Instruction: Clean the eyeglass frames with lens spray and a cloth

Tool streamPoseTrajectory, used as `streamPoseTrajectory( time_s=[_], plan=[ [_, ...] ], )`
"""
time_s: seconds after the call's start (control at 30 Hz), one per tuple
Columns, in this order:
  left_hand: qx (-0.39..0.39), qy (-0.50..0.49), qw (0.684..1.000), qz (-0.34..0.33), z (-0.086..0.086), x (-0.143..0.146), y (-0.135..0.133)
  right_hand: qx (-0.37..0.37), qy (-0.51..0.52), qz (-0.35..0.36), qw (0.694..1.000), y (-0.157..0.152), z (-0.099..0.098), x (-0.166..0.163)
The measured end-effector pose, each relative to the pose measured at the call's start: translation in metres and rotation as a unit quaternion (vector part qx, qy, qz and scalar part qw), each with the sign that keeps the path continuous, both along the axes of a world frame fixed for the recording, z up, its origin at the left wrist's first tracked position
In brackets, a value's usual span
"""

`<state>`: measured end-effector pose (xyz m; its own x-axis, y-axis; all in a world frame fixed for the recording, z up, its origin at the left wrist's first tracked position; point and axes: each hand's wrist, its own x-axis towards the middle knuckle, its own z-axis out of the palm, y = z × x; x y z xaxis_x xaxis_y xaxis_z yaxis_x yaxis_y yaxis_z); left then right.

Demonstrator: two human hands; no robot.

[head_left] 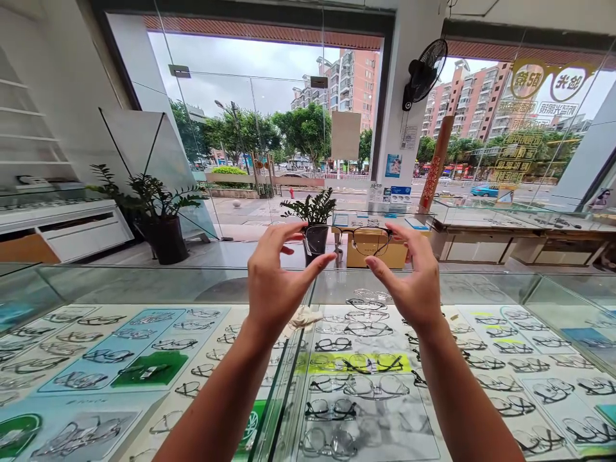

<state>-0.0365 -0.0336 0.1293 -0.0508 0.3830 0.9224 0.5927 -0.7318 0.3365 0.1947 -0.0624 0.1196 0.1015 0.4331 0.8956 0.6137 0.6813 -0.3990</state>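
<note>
I hold a pair of dark-rimmed glasses up at arm's length, level, in front of the shop window. My left hand pinches the left end of the frame between thumb and fingers. My right hand pinches the right end the same way. Both lenses show between my hands. Below them lies a glass display counter filled with several rows of spectacles. A crumpled white cloth rests on the counter top just under my left hand.
A small potted plant and a tan box stand beyond the counter. A larger potted plant sits on the floor at left. More display counters run along the right window. A wall fan hangs above.
</note>
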Motion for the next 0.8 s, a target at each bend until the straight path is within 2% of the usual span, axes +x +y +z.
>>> streamPoseTrajectory(
  time_s=[0.57,0.8],
  plan=[
    [-0.051,-0.055,0.997,-0.028,-0.004,0.0,0.008,-0.019,0.073,0.021,0.997,0.002,-0.005,-0.009],
    [-0.031,-0.056,0.998,0.003,-0.006,0.006,0.005,-0.019,0.082,0.034,0.996,0.008,-0.006,-0.011]
  ],
)
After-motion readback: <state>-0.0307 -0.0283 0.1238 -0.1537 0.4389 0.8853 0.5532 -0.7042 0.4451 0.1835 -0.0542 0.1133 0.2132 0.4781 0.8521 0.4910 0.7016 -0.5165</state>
